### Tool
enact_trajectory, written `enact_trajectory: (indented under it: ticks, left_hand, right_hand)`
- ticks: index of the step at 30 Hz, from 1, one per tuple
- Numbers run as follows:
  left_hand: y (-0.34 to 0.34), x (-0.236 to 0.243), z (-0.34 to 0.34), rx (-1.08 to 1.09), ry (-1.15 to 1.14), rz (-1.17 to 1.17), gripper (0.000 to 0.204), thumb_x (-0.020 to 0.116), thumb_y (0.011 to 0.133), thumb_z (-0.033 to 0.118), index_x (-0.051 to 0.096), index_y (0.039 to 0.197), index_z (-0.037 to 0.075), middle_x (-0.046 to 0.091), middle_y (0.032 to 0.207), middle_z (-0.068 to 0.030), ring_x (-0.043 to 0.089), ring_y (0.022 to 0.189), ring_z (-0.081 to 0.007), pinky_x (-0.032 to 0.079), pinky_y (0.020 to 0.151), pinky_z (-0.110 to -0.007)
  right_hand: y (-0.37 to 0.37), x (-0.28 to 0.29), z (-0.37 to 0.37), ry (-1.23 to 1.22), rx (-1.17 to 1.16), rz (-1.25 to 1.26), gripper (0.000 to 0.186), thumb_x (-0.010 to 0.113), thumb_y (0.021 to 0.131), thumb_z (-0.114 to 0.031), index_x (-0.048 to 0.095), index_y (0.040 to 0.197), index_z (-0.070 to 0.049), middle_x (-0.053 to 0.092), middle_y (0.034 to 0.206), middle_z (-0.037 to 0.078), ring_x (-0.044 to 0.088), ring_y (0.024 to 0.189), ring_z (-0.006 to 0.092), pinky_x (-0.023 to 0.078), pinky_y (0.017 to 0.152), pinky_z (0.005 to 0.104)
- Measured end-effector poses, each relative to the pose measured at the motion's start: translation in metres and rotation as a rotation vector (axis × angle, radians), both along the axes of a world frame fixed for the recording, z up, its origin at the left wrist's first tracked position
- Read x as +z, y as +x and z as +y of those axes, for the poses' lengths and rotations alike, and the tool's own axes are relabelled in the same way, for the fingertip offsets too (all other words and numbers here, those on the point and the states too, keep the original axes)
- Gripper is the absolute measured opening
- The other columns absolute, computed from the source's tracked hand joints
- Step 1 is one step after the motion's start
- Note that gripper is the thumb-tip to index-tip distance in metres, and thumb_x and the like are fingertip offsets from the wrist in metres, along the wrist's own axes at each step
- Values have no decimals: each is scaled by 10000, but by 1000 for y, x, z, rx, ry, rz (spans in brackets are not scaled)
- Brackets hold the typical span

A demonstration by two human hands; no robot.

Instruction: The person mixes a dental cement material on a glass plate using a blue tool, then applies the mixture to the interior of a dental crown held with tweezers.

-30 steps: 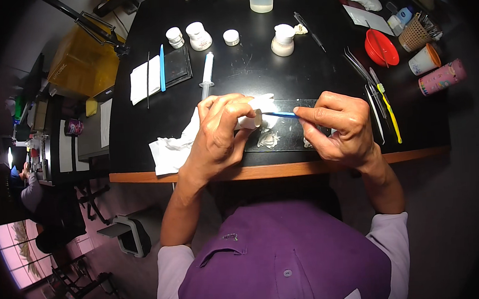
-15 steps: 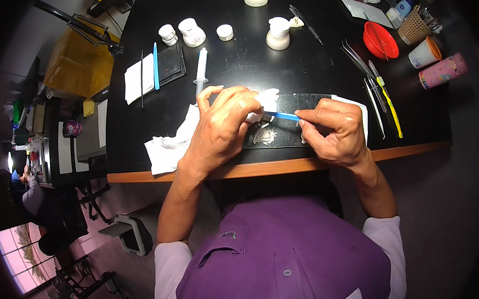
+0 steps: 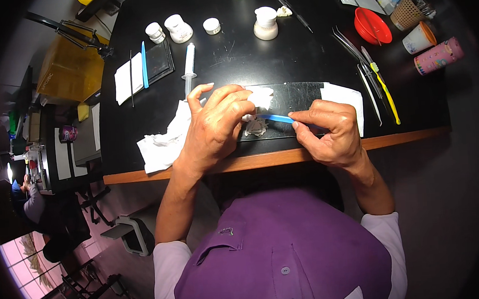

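Blk table; R hand pinching blue tool, L hand curled (can't tell grip); bin on floor.

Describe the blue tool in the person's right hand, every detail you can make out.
The blue tool is slim, straight and bright blue, with a smooth surface that looks like plastic. It is pinched between the thumb and index finger of the right hand, which hides any part further right. The visible length slants slightly, its left end higher in the picture, and points to the fingertips of the left hand. Its working tip is too small to make out. It appears in front of a dark slab.
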State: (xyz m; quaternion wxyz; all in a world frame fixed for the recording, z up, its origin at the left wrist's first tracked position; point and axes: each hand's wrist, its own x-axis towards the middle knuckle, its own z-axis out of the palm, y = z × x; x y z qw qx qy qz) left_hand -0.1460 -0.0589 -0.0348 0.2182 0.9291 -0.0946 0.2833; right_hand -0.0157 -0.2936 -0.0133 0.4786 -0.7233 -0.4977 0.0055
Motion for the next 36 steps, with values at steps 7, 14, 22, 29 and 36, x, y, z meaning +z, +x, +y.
enact_trajectory:
  ticks: [7, 14, 22, 29, 36]
  left_hand:
    - [-2, -1, 2, 29, -27, -19, 512, 794, 741, -66, 638, 1159, 186, 757, 1200, -5, 695, 1222, -228, 320, 1124, -518]
    - [-24, 2, 14, 182, -109, -127, 558, 858, 756, -50, 566, 1212, 80, 749, 1213, -98, 719, 1125, -283, 374, 1088, -468]
    - [-62, -6, -3, 201, -453, -87, 632, 835, 845, -104, 398, 1269, 65, 677, 1307, -273, 700, 1261, -318, 526, 1101, -384]
    - [-77, 3, -3, 286, -422, -85, 809, 893, 823, -50, 472, 1513, -20, 602, 1385, -175, 707, 1207, -262, 552, 1046, -353]
    - [-87, 28, 42, 378, -654, -281, 386, 771, 952, -38, 713, 1334, -23, 739, 1260, -184, 725, 1163, -230, 582, 995, -337]
  right_hand:
    - [-1, 2, -2, 47, -13, -10, 153, 793, 781, 16, 816, 932, 27, 648, 644, 98, 614, 525, 170, 441, 492, 309]
    - [-7, -1, -5, 27, -94, -94, 184, 790, 780, 36, 823, 960, 24, 649, 676, 91, 623, 536, 178, 458, 497, 307]
    - [-15, -13, 2, -47, -105, -224, 222, 816, 766, 18, 841, 979, -40, 628, 689, 36, 530, 568, 178, 380, 582, 339]
    - [-25, -13, -9, -24, -92, -272, 258, 828, 752, 31, 841, 997, -49, 636, 707, 4, 526, 617, 159, 346, 618, 342]
    - [-26, -13, -13, 7, -111, -244, 261, 827, 766, 75, 844, 1012, -10, 647, 716, 35, 519, 620, 170, 375, 630, 330]
